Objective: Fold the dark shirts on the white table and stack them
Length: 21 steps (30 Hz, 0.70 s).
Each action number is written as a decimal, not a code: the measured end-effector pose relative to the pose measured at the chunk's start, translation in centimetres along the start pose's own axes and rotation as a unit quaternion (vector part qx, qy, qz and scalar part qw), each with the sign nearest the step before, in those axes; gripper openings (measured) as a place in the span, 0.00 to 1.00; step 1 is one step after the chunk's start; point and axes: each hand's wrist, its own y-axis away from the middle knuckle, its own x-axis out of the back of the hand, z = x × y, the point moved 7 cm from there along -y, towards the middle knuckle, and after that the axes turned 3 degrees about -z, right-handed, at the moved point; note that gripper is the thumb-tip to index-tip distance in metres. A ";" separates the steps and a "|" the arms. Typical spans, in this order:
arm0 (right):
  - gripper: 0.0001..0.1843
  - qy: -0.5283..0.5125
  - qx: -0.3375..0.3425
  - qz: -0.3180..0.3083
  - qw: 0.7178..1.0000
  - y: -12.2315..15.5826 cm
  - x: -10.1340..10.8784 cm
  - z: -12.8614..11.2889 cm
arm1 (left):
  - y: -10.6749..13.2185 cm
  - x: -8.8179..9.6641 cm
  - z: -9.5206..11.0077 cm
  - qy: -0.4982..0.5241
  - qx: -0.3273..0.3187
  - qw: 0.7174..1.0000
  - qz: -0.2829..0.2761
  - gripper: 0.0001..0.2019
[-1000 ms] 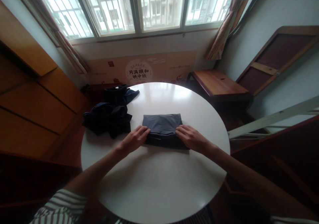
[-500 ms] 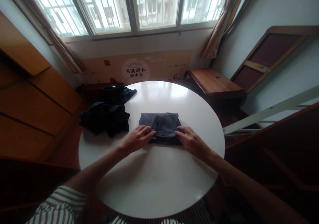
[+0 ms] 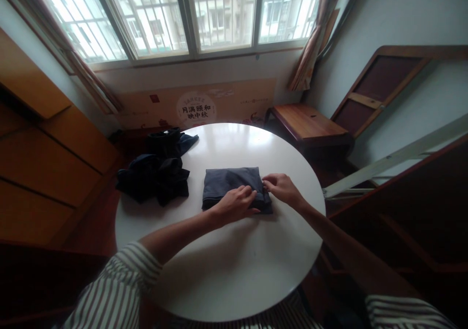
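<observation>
Evidently, the folded grey cloth (image 3: 227, 179) is laid where both arms can get at it: it rests flat around the middle of the round white desk (image 3: 215, 275), its long side running left to right, with a darker layer (image 3: 209, 204) showing along the near edge. Lying flat on a smooth, hard top, it probably lets its layers be pressed and squared without sagging.

Two dark heaps of fabric sit apart from it on the left, the rumpled nearer heap (image 3: 153, 175) and the farther heap (image 3: 164, 141) by the far left rim. That spot likely keeps loose material out of the way of the arms, though the left forearm passes fairly close to the nearer one.

The left hand (image 3: 237, 204) reaches across, palm down, over the near right part of the folded cloth, fingers half bent on top and thumb pointing off toward the near edge. This seems to steady the layers; whether its grip has any fabric caught under the fingers, I cannot tell.

The right hand (image 3: 283, 186) comes in from the right with thumb and fingertips drawn together at the cloth's right edge. Its grip looks like a narrow pinch on that edge, presumably to control the side while the other palm weighs down the top.
</observation>
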 end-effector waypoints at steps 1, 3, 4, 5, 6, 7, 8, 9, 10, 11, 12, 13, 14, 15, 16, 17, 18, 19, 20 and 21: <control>0.09 -0.026 -0.005 -0.009 1.000 -0.1 -0.2 0.3 | -0.7 -0.6 0.2 -0.004 0.005 1.000 -0.013 0.17; 0.10 -0.092 -0.009 -0.011 0.996 0.3 -0.6 0.5 | -1.4 -1.6 0.5 -0.018 0.005 0.999 -0.031 0.12; 0.12 -0.134 -0.013 -0.006 0.991 0.8 -0.7 0.5 | -1.5 -2.0 0.6 -0.023 0.002 0.999 -0.033 0.11; 0.15 -0.174 -0.020 0.001 0.984 1.2 -0.8 0.5 | -1.5 -2.2 0.6 -0.026 -0.004 0.999 -0.029 0.12; 0.16 -0.207 -0.029 0.009 0.978 1.7 -0.9 0.5 | -1.3 -2.3 0.6 -0.026 -0.011 0.999 -0.020 0.13; 0.17 -0.225 -0.039 0.021 0.973 2.2 -0.9 0.6 | -1.1 -2.4 0.5 -0.024 -0.017 1.000 -0.009 0.13; 0.18 -0.226 -0.048 0.030 0.972 2.7 -0.9 0.7 | -0.9 -2.4 0.4 -0.020 -0.020 1.000 0.003 0.14; 0.18 -0.215 -0.055 0.034 0.974 3.0 -0.8 0.8 | -0.7 -2.5 0.4 -0.015 -0.022 1.000 0.013 0.15; 0.18 -0.200 -0.058 0.027 0.978 3.3 -0.8 0.8 | -0.5 -2.6 0.4 -0.009 -0.023 0.999 0.021 0.15; 0.19 -0.187 -0.057 0.007 0.981 3.4 -0.9 0.8 | -0.3 -2.6 0.4 -0.003 -0.022 0.999 0.025 0.16; 0.19 -0.176 -0.053 -0.021 0.983 3.5 -1.1 0.6 | -0.2 -2.6 0.6 0.002 -0.023 0.999 0.025 0.16; 0.18 -0.159 -0.044 -0.052 0.985 3.4 -1.3 0.4 | -0.1 -2.5 0.9 0.007 -0.026 0.999 0.023 0.15; 0.17 -0.124 -0.031 -0.070 0.989 3.2 -1.2 -0.1 | 0.0 -2.2 1.1 0.014 -0.028 0.999 0.020 0.15; 0.17 -0.070 -0.016 -0.067 0.995 2.9 -0.9 -0.6 | 0.0 -1.7 1.3 0.023 -0.029 0.999 0.017 0.15; 0.18 -0.001 0.005 -0.042 0.999 2.5 -0.5 -1.4 | -0.1 -1.1 1.3 0.031 -0.027 0.999 0.018 0.14; 0.19 0.067 0.032 -0.003 0.997 2.0 0.0 -2.4 | -0.1 -0.3 1.0 0.037 -0.018 0.999 0.022 0.14; 0.20 0.120 0.065 0.034 0.990 1.5 0.2 -3.5 | -0.2 0.5 0.3 0.039 0.000 0.999 0.028 0.15; 0.20 0.152 0.101 0.056 0.982 1.0 -0.1 -4.6 | -0.3 1.2 -0.7 0.035 0.025 0.998 0.034 0.15; 0.22 0.168 0.140 0.054 0.974 0.6 -0.9 -5.6 | -0.3 1.7 -1.9 0.026 0.053 0.998 0.036 0.16; 0.24 0.181 0.175 0.029 0.967 0.2 -2.1 -6.2 | -0.2 1.9 -3.2 0.015 0.081 0.996 0.032 0.17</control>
